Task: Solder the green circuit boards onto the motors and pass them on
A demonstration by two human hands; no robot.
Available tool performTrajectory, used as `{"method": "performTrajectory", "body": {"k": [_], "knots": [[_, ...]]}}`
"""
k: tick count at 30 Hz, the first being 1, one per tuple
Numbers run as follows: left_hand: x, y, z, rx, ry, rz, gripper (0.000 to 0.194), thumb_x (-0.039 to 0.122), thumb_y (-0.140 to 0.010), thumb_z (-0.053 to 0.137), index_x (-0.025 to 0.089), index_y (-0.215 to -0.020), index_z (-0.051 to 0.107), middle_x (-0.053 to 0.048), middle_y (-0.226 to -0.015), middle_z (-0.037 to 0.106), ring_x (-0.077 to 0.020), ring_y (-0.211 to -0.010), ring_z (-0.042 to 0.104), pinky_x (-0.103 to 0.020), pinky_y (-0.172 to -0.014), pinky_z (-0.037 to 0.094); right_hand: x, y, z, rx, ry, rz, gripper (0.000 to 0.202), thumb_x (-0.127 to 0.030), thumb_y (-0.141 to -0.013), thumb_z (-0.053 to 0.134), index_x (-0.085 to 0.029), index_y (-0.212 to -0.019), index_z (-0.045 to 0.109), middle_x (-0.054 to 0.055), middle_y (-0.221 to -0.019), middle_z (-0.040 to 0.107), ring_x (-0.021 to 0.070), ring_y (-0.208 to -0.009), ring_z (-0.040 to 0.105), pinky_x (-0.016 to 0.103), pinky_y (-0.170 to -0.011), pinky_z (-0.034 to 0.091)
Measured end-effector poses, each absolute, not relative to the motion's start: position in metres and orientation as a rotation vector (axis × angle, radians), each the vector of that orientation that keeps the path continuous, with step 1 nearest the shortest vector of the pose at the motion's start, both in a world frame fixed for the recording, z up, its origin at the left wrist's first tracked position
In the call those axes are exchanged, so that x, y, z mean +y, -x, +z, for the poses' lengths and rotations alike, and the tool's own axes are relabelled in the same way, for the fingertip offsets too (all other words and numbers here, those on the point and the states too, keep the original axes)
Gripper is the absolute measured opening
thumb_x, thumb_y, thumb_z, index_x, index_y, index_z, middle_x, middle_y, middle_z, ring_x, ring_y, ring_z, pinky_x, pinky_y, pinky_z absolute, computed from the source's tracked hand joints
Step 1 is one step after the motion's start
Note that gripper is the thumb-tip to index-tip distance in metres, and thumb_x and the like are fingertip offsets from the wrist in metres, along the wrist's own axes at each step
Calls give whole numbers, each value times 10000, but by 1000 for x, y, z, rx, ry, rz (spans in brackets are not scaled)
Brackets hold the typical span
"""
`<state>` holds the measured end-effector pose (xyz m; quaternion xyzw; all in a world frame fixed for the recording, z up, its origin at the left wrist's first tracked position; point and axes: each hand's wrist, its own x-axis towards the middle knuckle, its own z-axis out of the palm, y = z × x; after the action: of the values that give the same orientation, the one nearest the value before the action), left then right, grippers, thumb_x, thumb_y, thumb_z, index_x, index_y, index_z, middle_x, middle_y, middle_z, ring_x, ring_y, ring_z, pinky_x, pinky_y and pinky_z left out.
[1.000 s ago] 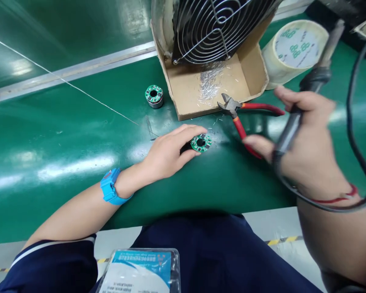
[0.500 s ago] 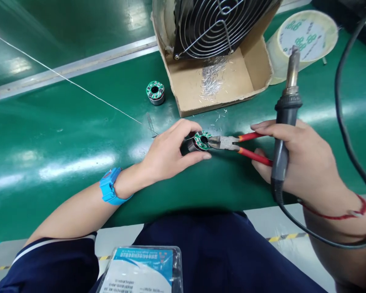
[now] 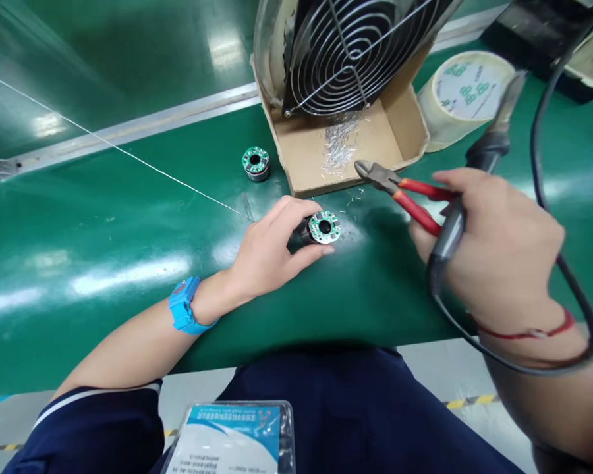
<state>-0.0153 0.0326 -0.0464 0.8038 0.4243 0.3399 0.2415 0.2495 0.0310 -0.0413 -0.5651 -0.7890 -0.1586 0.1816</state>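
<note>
My left hand (image 3: 271, 247) is closed around a small cylindrical motor part with a ring-shaped green circuit board (image 3: 325, 227), the board facing up and to the right. In my right hand (image 3: 499, 250) are red-handled cutting pliers (image 3: 400, 191), their jaws over the front edge of the cardboard box and apart from the part. A soldering iron (image 3: 452, 230) with a black handle is held in the same hand, its metal end pointing up and to the right. Another motor part with a green ring board (image 3: 255, 162) stands on the green table left of the box.
A cardboard box (image 3: 301, 184) holds a fan with a wire guard (image 3: 350, 62) and a heap of cut wire bits (image 3: 339, 145). Right of it stands a large tape roll (image 3: 462, 99). Solder wire (image 3: 153, 170) stretches in from the left. The iron's black cable (image 3: 538, 164) loops around my right wrist.
My right hand has pulled the pliers up and away from the circuit board, toward the box. The soldering iron has tilted further right. My left hand still grips the motor part.
</note>
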Motion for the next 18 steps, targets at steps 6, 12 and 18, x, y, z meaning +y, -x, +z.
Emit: {"method": "performTrajectory", "body": {"k": [6, 12, 18], "knots": [[71, 49, -37, 1416, -2166, 1214, 430, 551, -892, 656, 246, -1192, 617, -41, -1050, 670, -167, -836, 639, -286, -685, 512, 44, -239, -54, -2181, 1780, -158, 613, -591, -830, 584, -133, -1238, 591, 174, -1089, 694, 347, -976, 652, 482, -821, 527], [176, 99, -48, 1835, -1994, 1157, 283, 297, -882, 703, 167, -1124, 636, -70, -1118, 689, -226, -1082, 638, -339, -973, 494, 53, -254, -59, -1924, 1516, -79, 450, -467, -883, 552, -193, -1234, 614, 137, -983, 740, 299, -947, 696, 464, -855, 551], [232, 131, -51, 2276, -1742, 813, 351, 214, -898, 629, 109, -1233, 629, -163, -1221, 677, -301, -1190, 613, -408, -1059, 451, 54, -265, -69, -1519, 1662, 337, 550, -524, -850, 574, -282, -1342, 614, 73, -681, 720, 262, -556, 687, 409, -574, 557]]}}
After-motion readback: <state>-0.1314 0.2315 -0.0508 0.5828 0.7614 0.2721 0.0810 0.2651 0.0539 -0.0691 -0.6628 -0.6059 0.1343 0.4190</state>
